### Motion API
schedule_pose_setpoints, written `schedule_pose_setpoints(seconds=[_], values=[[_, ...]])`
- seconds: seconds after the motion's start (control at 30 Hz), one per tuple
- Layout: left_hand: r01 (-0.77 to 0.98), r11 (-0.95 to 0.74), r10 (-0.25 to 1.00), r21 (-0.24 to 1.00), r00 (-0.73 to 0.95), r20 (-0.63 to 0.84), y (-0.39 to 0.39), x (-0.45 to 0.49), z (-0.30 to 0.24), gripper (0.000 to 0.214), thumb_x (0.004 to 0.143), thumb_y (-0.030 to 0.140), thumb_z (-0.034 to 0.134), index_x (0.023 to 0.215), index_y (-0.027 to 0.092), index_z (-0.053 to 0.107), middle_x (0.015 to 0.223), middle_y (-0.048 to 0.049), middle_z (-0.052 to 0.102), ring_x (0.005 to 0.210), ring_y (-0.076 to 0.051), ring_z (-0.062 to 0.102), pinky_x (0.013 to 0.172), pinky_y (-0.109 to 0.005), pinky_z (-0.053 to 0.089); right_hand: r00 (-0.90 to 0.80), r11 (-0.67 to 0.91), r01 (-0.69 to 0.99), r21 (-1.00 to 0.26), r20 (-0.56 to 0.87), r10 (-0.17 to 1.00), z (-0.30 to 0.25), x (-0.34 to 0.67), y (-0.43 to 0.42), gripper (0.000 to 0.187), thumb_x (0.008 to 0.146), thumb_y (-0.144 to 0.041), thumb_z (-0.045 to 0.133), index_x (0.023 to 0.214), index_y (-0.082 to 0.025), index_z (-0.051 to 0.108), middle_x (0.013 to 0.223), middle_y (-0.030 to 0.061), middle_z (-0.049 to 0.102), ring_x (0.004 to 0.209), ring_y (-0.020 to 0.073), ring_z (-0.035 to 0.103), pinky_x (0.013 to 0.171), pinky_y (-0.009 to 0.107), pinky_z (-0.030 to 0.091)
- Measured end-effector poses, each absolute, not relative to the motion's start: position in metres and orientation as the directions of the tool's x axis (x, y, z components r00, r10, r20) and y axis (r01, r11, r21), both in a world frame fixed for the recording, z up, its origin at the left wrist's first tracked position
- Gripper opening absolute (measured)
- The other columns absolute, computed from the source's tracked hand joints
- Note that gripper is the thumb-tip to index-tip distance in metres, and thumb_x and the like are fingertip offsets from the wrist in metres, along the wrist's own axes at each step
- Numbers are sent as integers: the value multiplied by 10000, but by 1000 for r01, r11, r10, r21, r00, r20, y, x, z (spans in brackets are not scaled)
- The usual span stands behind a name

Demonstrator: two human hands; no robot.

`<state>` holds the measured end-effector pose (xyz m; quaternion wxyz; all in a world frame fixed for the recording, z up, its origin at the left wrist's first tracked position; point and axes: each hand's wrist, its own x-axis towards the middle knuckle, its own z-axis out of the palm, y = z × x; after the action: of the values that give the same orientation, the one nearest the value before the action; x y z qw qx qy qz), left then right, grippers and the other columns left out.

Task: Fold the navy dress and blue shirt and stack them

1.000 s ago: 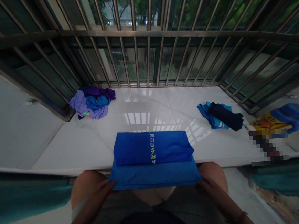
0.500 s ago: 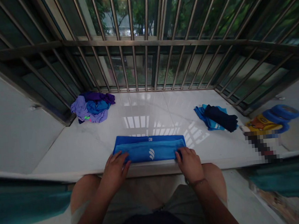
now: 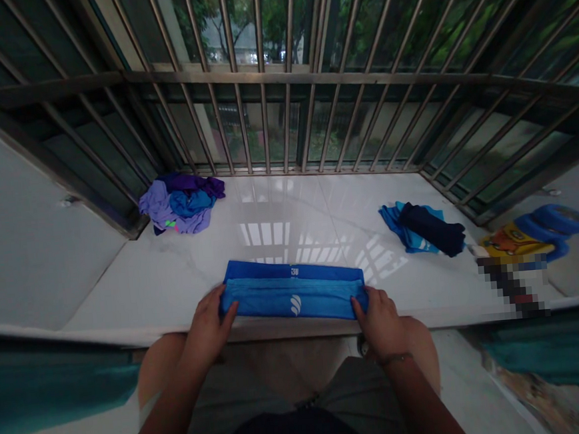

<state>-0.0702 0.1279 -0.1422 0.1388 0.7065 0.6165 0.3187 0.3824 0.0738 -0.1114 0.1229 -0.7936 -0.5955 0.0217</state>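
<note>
A blue garment (image 3: pixel 292 290) lies folded into a long narrow strip at the near edge of the white marble ledge (image 3: pixel 289 210). A small white logo shows on its front fold. My left hand (image 3: pixel 208 327) grips the strip's left end, fingers curled over the cloth. My right hand (image 3: pixel 381 317) grips its right end the same way. Both forearms reach up from my lap.
A crumpled purple and blue clothes pile (image 3: pixel 181 202) sits at the ledge's far left corner. A folded dark navy and light blue bundle (image 3: pixel 423 228) lies at the right. Metal window bars (image 3: pixel 261 79) close off the back. A cartoon sticker (image 3: pixel 526 238) marks the right wall.
The lower part of the garment, hanging over the edge a second ago, has been folded up onto the ledge. My hands moved from pressing on top of the strip to gripping its two ends.
</note>
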Motion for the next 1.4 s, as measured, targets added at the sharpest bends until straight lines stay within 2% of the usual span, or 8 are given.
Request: schedule_pose_setpoints(seconds=[0.27,0.43,0.63,0.77,0.87,1.0,1.2,1.4], values=[[855,-78,968,512,-57,244,159,-53,-106,354,1025,502,540,882,244,735,980,-125,770,952,-339,720,966,-489,588,279,-252,924,-287,55,959,-110,383,79,220,1131,-348,519,1081,-207,681,1096,128,715,1042,298,707,983,389,522],[842,-163,929,514,-45,368,164,-41,-88,347,1094,501,510,996,239,715,1026,-119,765,990,-333,704,960,-457,561,329,-306,919,-249,56,943,-114,386,69,242,1135,-352,493,1039,-213,667,1071,133,720,1010,282,713,894,357,518],[916,-44,986,398,-25,166,175,-44,-110,255,1036,440,558,917,256,689,970,-110,768,944,-334,721,883,-433,561,382,-371,919,-136,69,921,-119,389,55,334,1118,-483,554,1220,-183,660,1104,175,782,972,310,788,854,363,543],[878,-57,969,476,-67,238,173,-50,-117,337,1048,451,557,1225,218,724,1084,-126,800,986,-339,749,919,-461,589,427,-424,903,-67,39,903,-122,392,49,516,1084,-653,590,1281,-180,653,908,187,810,853,379,825,802,403,550],[830,-303,925,469,138,354,167,-51,-115,367,1082,374,498,1288,222,761,1218,-141,824,1141,-343,765,1065,-501,581,439,-438,894,-94,-10,899,-126,394,49,516,1058,-667,621,1273,-200,661,795,170,806,796,407,830,785,423,552],[706,-531,847,469,463,262,163,-44,-120,388,1113,336,487,1295,266,823,1393,-116,823,1341,-325,744,1208,-524,544,440,-441,889,-123,-36,897,-131,396,52,476,1037,-643,642,1268,-228,668,800,171,818,795,416,831,774,435,551],[888,-256,964,382,203,174,174,-43,-131,490,1140,406,446,1500,235,732,1696,-167,620,1546,-423,605,1281,-741,429,443,-450,887,-107,-83,893,-120,398,55,468,1035,-654,646,1253,-243,688,740,134,794,792,408,831,787,432,555],[860,-280,953,427,196,229,182,-44,-136,501,1137,436,435,1454,203,744,1620,-184,686,1488,-402,654,1298,-669,451,465,-492,826,-274,-161,870,-103,385,58,437,1080,-599,560,1254,-217,683,844,138,840,824,341,840,736,371,544]])
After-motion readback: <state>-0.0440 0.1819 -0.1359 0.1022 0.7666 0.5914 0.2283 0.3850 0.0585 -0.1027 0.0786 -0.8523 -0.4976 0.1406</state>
